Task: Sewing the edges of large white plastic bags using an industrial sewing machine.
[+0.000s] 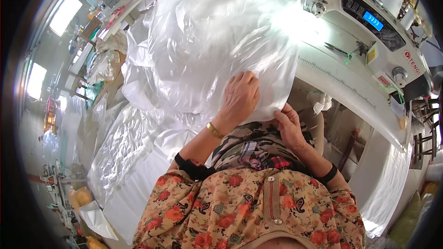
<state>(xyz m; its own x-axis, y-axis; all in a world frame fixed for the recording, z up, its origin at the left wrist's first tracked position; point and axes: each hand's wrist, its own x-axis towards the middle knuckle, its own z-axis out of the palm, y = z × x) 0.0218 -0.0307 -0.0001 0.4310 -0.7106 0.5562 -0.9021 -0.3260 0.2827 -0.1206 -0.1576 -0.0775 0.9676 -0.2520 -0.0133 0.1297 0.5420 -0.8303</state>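
A large white, shiny translucent plastic sheet (203, 37) spreads in crumpled folds over the table and down towards my lap. My left hand (242, 94) presses on the sheet near its front edge, its fingers curled together into the film. To the right of it, my right hand (290, 127) pinches the sheet's edge between thumb and fingers, just above my lap. What lies under the left fingers is hidden. A white sewing machine (401, 50) with a lit blue display stands at the upper right, and a bright lamp glare washes out the sheet beside its needle area.
Dark thread snips (338, 50) lie on the machine bed, near a ruler strip (337, 80) along the table edge. More plastic film (124, 143) hangs at the left. A cluttered bench (124, 14) stands at the far left. White film (385, 193) drapes down at the right.
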